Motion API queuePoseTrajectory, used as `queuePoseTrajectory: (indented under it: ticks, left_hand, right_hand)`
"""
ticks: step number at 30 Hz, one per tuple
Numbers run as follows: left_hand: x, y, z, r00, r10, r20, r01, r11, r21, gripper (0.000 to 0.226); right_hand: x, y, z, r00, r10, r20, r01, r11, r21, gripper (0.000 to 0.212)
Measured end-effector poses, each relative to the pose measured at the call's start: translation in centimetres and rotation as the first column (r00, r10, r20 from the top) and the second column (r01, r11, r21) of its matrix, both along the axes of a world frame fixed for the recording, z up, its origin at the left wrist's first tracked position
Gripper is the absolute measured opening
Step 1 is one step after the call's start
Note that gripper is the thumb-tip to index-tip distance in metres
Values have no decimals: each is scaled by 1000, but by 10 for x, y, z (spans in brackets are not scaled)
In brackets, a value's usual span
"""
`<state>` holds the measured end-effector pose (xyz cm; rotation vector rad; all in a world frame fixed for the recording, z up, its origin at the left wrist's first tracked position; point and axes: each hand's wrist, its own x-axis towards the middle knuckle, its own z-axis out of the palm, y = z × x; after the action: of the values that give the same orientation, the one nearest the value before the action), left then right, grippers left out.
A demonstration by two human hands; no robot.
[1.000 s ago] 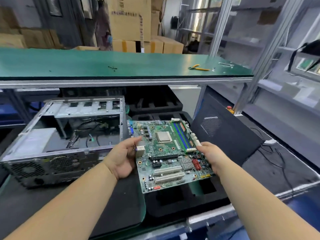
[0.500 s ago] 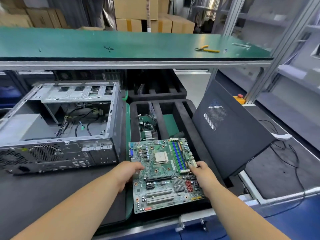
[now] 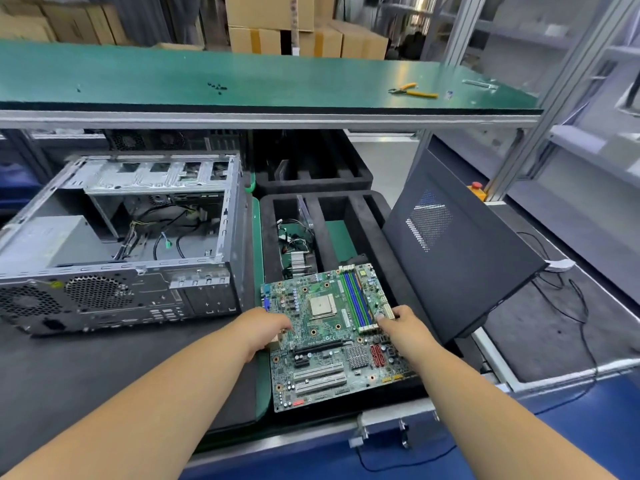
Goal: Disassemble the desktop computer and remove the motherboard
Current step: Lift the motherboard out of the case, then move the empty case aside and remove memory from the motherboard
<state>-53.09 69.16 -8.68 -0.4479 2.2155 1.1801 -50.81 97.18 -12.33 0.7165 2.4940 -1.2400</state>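
The motherboard point(image 3: 332, 337) lies flat over the near end of a black foam tray point(image 3: 349, 216), out of the case point(image 3: 117, 244), with both hands on it. The left hand point(image 3: 263, 329) grips its left edge, fingers curled over the board surface near the rear ports. The right hand point(image 3: 401, 327) holds the right edge beside the memory slots point(image 3: 355, 299), its thumb pressed on the board top; the other fingers go under the edge, so how tightly they close cannot be told. Between the two hands sit the CPU socket point(image 3: 322, 304) and a long black slot point(image 3: 320, 346); nearer the person than the fingers are white expansion slots point(image 3: 318, 377) and red connectors point(image 3: 377, 355). Beyond the fingers, the tray compartments hold a heatsink with cables point(image 3: 296, 251). Left of the left hand the case lies open on the table point(image 3: 69, 368), loose cables point(image 3: 166, 230) inside. Right of the right hand a black side panel point(image 3: 457, 258) leans tilted against the tray. Far beyond, a green shelf point(image 3: 242, 77) carries yellow-handled pliers point(image 3: 412, 91) and some small dark screws point(image 3: 217, 87).
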Motion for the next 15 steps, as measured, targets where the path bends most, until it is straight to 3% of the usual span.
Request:
queuePoseTrajectory:
  ticks: [8, 12, 15]
  left_hand:
    - [3, 1, 16, 995, -70, -77, 62, 993, -102, 71]
    - [-2, -2, 48, 971, -149, -187, 135, 987, -88, 67]
    - [-7, -12, 75, 945, -132, -300, 143, 990, 15, 61]
  right_hand:
    - [-1, 0, 18, 999, 30, 33, -32, 997, 68, 60]
    - [-12, -6, 33, 984, 110, -142, -67, 959, 276, 56]
    - [-31, -27, 52, 934, 164, -319, -60, 948, 313, 47]
